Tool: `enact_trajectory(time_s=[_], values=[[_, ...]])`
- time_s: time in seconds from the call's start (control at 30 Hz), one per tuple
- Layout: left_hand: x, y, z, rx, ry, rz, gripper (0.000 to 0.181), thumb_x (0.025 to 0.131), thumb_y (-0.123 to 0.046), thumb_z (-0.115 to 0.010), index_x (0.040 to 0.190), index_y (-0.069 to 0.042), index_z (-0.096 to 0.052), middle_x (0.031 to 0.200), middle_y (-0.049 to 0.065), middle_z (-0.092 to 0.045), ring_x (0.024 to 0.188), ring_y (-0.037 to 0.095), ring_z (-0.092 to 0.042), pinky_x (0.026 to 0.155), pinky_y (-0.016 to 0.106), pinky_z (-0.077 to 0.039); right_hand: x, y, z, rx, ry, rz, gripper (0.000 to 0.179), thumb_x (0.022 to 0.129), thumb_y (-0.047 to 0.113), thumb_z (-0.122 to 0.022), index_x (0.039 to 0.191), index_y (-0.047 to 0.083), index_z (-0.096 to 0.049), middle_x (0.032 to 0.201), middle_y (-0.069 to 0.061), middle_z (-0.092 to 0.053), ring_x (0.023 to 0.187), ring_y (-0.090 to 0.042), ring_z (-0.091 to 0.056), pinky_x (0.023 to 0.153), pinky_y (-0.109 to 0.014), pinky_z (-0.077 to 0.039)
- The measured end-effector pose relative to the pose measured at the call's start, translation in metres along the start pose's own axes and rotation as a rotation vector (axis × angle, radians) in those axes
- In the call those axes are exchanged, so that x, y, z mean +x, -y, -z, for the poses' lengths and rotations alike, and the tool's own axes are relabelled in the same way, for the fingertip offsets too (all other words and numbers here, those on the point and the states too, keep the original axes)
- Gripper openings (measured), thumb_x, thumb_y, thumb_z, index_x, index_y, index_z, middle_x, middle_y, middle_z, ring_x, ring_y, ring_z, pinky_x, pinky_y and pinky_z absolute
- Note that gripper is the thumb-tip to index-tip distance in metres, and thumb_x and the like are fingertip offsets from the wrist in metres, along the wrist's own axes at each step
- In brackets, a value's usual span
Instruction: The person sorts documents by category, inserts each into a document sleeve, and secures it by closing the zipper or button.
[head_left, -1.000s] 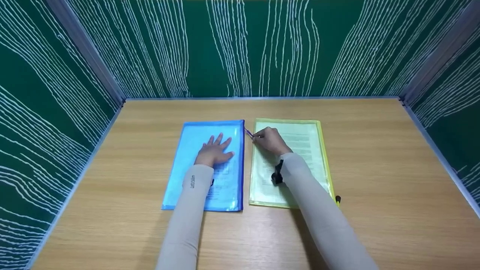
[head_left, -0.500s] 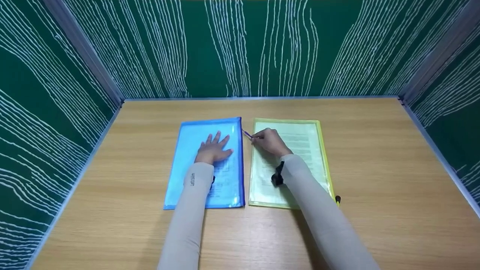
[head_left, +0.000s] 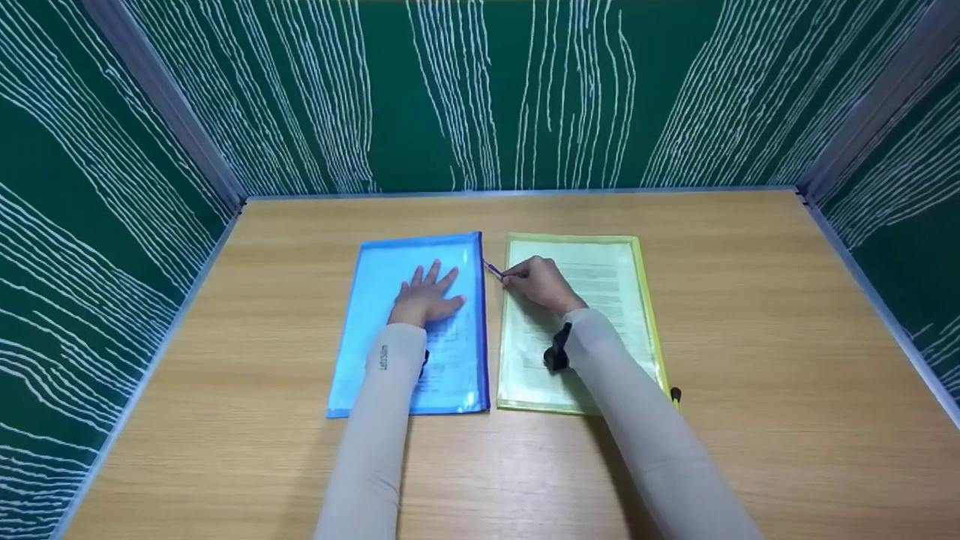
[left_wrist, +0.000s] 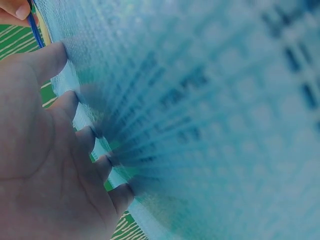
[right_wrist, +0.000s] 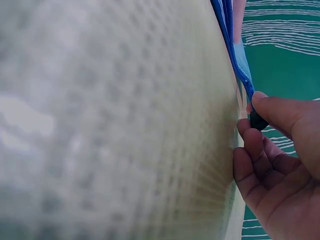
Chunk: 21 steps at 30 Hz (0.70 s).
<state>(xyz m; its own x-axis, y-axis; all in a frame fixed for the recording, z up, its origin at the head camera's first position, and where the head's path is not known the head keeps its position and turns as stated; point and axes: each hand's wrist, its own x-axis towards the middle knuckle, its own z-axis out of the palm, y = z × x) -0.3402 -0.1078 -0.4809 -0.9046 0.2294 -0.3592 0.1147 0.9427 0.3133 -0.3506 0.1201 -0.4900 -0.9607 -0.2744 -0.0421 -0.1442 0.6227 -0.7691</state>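
Note:
A blue zip folder [head_left: 367, 360] with papers inside lies on the left, its dark blue zipper along the right edge. My left hand [head_left: 427, 298] rests flat on it, fingers spread; in the left wrist view the fingertips [left_wrist: 125, 195] touch the clear plastic. Between thumb and fingers, my right hand [head_left: 541, 283] pinches the blue folder's zipper pull [head_left: 493, 268], near the zipper's far end. The pull's black tip [right_wrist: 258, 121] shows in the right wrist view. Under the right hand and forearm lies a yellow zip folder [head_left: 517, 367], also with printed paper inside.
The yellow folder's own zipper pull [head_left: 676, 394], black-tipped, sticks out at its near right corner. Both folders lie side by side on a wooden table [head_left: 225, 360] with a narrow gap between. Green panels [head_left: 510, 97] with white wavy lines enclose the back and sides.
The blue folder has turned slightly, its far right corner shifting left and its near right corner a little right. The left hand stays flat on it, and the right hand keeps pinching the pull.

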Motion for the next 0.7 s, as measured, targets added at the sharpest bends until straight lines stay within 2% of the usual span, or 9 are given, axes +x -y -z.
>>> enact_trajectory(time_s=[0.13, 0.4, 0.7], values=[[0.000, 0.000, 0.000, 0.000, 0.000, -0.007, 0.066, 0.098, -0.053, -0.038, 0.155, -0.031, -0.013, 0.163, 0.001, 0.003, 0.149, 0.031, 0.009, 0.120, 0.053, 0.001, -0.003, 0.002, 0.000, 0.001, 0.011, -0.037, 0.022, 0.095, 0.016, -0.061, 0.109, 0.006, -0.074, 0.109, -0.012, -0.072, 0.098, -0.022, -0.066, 0.080, -0.030, -0.052], [-0.002, 0.000, 0.001, -0.020, -0.001, -0.006, 0.066, 0.098, -0.054, -0.038, 0.155, -0.031, -0.013, 0.163, 0.001, 0.004, 0.149, 0.031, 0.009, 0.120, 0.053, 0.002, -0.005, 0.000, -0.001, -0.009, 0.022, -0.077, 0.021, 0.094, 0.018, -0.063, 0.110, 0.010, -0.074, 0.112, -0.010, -0.071, 0.095, -0.019, -0.062, 0.078, -0.027, -0.050], [-0.003, -0.002, 0.000, -0.037, -0.005, 0.000, 0.067, 0.098, -0.054, -0.039, 0.155, -0.031, -0.013, 0.163, 0.001, 0.004, 0.149, 0.030, 0.010, 0.120, 0.053, 0.002, -0.012, 0.002, 0.000, -0.003, 0.035, -0.054, 0.021, 0.094, 0.016, -0.062, 0.110, 0.008, -0.073, 0.112, -0.013, -0.070, 0.105, -0.025, -0.064, 0.091, -0.037, -0.053]])
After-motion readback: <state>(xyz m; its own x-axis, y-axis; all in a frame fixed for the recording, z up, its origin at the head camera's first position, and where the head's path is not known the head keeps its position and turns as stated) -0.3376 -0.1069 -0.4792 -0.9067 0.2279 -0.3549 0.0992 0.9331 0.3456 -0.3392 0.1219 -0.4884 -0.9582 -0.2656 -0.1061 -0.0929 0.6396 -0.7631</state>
